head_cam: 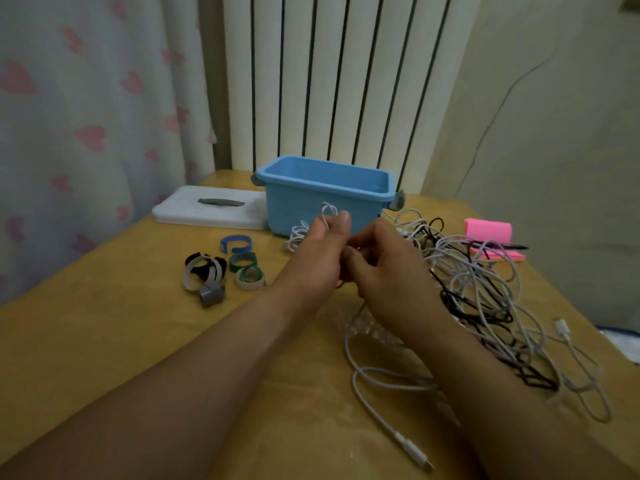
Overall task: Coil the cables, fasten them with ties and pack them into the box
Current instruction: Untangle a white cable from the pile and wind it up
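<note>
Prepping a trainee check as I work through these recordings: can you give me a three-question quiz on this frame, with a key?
1. True or false: the white lid is on the blue box.
2. Where is the tangle of cables relative to the box? A: to its left. B: to its right. C: inside it.
3. What colour is the cable gripped by the left hand and right hand?
Key: 1 false, it lies beside the box; 2 B; 3 white.
</note>
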`<action>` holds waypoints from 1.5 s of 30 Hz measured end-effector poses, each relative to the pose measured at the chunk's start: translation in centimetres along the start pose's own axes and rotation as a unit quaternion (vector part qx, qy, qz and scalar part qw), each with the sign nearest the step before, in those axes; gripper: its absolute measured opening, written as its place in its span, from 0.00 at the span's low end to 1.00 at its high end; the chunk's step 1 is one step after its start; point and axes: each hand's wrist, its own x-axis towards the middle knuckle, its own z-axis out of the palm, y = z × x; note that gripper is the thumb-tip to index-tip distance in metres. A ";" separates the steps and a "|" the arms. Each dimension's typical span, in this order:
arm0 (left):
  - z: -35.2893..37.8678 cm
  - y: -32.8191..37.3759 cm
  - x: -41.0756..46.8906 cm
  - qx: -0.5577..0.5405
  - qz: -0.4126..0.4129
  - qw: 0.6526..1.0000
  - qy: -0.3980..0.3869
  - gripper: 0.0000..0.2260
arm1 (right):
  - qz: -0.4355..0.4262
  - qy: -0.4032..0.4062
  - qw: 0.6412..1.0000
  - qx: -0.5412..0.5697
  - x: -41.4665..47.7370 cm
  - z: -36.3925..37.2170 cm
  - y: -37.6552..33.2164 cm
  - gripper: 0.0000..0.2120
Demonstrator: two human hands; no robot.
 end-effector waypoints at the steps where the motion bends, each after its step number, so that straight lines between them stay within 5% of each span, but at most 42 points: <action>1: 0.0 0.0 0.1 -0.014 0.006 1.000 0.012 0.16 | 0.001 0.005 1.000 0.002 0.1 0.0 0.2 0.06; 5: -0.7 0.2 0.9 -0.099 0.015 0.993 0.055 0.20 | -0.011 0.001 1.000 -0.015 0.3 -0.4 0.6 0.10; 9: -1.6 1.5 1.1 -0.210 0.021 0.975 0.068 0.12 | -0.032 -0.040 0.993 -0.102 0.4 -0.8 0.6 0.11; 22: -4.4 4.1 1.5 -0.162 0.121 0.974 0.101 0.15 | -0.043 -0.071 0.955 -0.283 1.1 -1.9 1.2 0.03; 25: -6.2 5.2 1.6 -0.150 0.160 0.964 0.152 0.16 | -0.023 -0.088 0.918 -0.385 1.6 -3.0 1.7 0.07; 27: -7.0 5.2 1.7 -0.077 0.171 0.967 0.169 0.16 | 0.000 -0.099 0.906 -0.412 1.8 -4.0 2.3 0.10; 29: -6.5 4.3 1.6 0.106 0.133 0.974 0.151 0.14 | -0.002 -0.098 0.915 -0.392 2.1 -4.6 2.6 0.11; 33: -3.4 1.2 1.0 0.378 0.054 0.924 -0.018 0.12 | -0.015 -0.034 0.962 -0.270 2.0 -4.0 2.6 0.09; 40: -1.3 -0.2 0.9 0.434 0.075 0.890 -0.114 0.12 | 0.037 0.034 0.993 -0.103 2.3 -4.1 2.4 0.03; 45: -2.2 -0.5 1.4 0.428 0.113 0.893 -0.083 0.14 | 0.000 0.049 0.983 -0.176 1.8 -3.9 2.3 0.04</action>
